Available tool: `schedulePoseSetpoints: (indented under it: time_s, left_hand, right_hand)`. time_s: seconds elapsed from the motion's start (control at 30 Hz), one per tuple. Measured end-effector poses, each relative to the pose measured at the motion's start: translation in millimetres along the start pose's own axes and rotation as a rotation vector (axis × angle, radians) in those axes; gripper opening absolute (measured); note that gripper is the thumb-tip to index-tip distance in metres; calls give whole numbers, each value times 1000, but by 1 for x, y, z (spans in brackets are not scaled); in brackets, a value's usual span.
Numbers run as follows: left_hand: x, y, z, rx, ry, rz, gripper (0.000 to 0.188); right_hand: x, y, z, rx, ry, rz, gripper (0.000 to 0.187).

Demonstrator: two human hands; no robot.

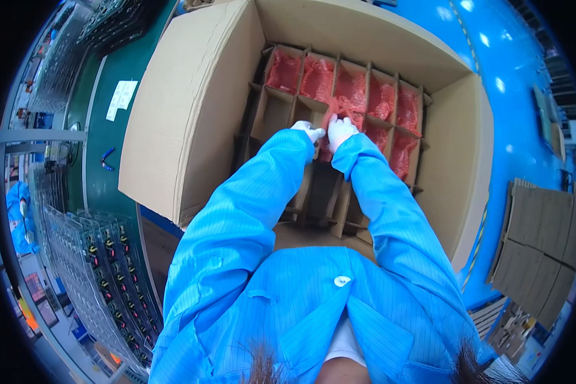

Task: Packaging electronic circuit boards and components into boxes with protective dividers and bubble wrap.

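Over the middle cell of the divider grid, gloved fingertips point(334, 121) of both hands pinch one pink bagged part point(330, 114) — the left hand point(308, 130) and right hand point(341, 132) side by side, almost touching. Around them, the cardboard dividers point(281, 96) hold more pink bags point(317, 78) in the far cells. All sits inside a large open carton point(185, 115) — stacked flat cardboard sheets point(541, 246) lie well apart to the right.

both arms outstretched forward, gloved left hand point(309, 130) and right hand point(340, 130) side by side, fingers curled
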State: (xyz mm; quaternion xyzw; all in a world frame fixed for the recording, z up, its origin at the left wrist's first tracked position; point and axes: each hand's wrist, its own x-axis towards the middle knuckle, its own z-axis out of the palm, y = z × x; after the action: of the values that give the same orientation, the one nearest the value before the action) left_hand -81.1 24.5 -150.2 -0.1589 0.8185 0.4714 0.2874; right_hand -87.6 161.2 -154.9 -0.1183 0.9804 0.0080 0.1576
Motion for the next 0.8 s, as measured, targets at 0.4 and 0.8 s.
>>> schedulePoseSetpoints:
  time_s: [0.4,0.8]
  left_hand:
    - [-198,74,-144,-10,-3,383,28]
    - [-486,-216,12,-807,1070,-257,26]
  right_hand:
    - [15,27,38,-164,-174,-66,38]
    - [-3,26,-105,586,-108,-702,33]
